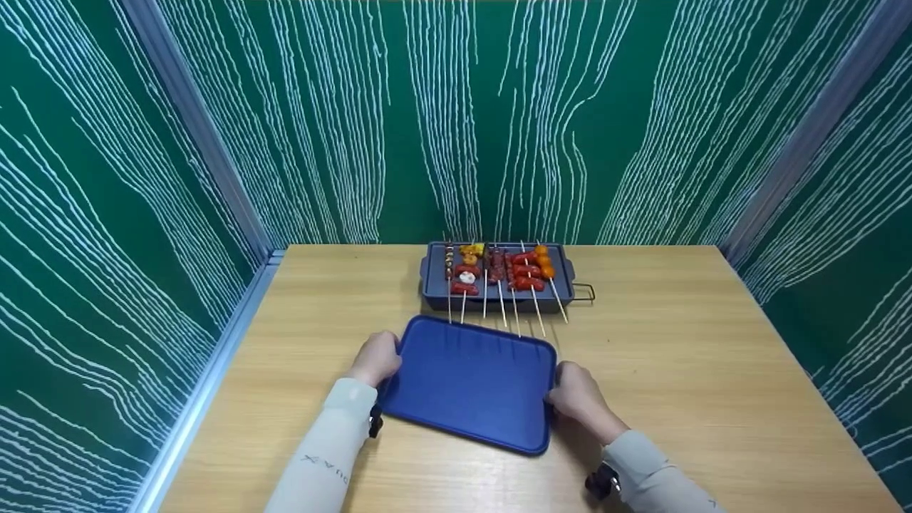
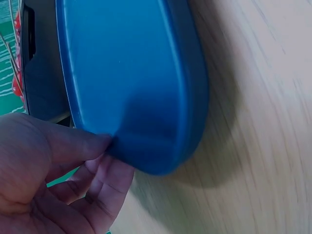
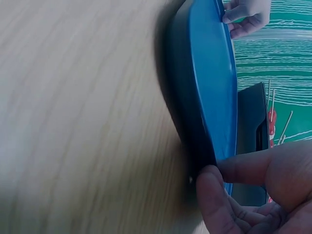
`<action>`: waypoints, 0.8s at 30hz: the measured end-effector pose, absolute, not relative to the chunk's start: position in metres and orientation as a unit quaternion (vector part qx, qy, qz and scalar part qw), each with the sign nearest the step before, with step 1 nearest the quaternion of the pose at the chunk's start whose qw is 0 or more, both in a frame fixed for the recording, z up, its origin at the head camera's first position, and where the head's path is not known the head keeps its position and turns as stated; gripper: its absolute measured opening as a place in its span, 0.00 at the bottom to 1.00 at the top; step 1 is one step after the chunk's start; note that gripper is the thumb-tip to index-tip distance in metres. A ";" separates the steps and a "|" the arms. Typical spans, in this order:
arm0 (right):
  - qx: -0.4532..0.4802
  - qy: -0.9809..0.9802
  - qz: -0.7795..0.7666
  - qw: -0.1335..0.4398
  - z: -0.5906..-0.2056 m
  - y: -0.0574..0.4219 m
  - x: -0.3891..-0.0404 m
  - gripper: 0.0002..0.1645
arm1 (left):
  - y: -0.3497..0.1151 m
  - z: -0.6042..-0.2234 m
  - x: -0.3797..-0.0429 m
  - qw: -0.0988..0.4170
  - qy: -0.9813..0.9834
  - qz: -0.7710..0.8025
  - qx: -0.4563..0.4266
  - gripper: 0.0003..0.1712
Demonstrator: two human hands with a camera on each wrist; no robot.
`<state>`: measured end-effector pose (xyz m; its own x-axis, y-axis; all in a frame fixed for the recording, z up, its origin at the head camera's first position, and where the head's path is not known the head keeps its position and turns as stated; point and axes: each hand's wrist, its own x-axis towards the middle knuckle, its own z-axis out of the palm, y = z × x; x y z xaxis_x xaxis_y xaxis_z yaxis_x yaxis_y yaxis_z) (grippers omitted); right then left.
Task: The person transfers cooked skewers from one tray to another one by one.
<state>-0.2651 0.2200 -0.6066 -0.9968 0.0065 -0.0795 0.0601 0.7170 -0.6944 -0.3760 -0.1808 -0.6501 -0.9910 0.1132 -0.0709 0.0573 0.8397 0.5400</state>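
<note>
Pale long sleeves (image 1: 317,449) lie closest to my head camera; beyond them I see the left hand (image 1: 376,360) and right hand (image 1: 576,392) each pinching one short side of a blue rectangular tray (image 1: 470,385), around the middle of the pale wooden tabletop (image 1: 684,377). Just past the tray's far edge, a dark grey rectangular grill (image 1: 435,276) bears skewers of red, yellow and orange food (image 1: 527,283).

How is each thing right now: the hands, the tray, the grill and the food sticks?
Left hand: pinching the tray's left edge
Right hand: pinching the tray's right edge
Tray: face up, turned slightly askew
Grill: loaded with food sticks
Food sticks: side by side, bare ends poking over the front
</note>
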 end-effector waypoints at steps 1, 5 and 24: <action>0.022 0.926 -0.374 0.035 -0.605 0.220 -0.265 0.10 | -0.181 -0.649 -0.376 0.054 0.956 0.284 0.044 0.08; 0.019 0.926 -0.375 0.036 -0.609 0.224 -0.268 0.09 | -0.180 -0.649 -0.373 0.061 0.952 0.296 0.043 0.05; 0.009 0.933 -0.358 0.038 -0.590 0.239 -0.272 0.32 | -0.162 -0.641 -0.352 0.066 0.939 0.333 0.054 0.19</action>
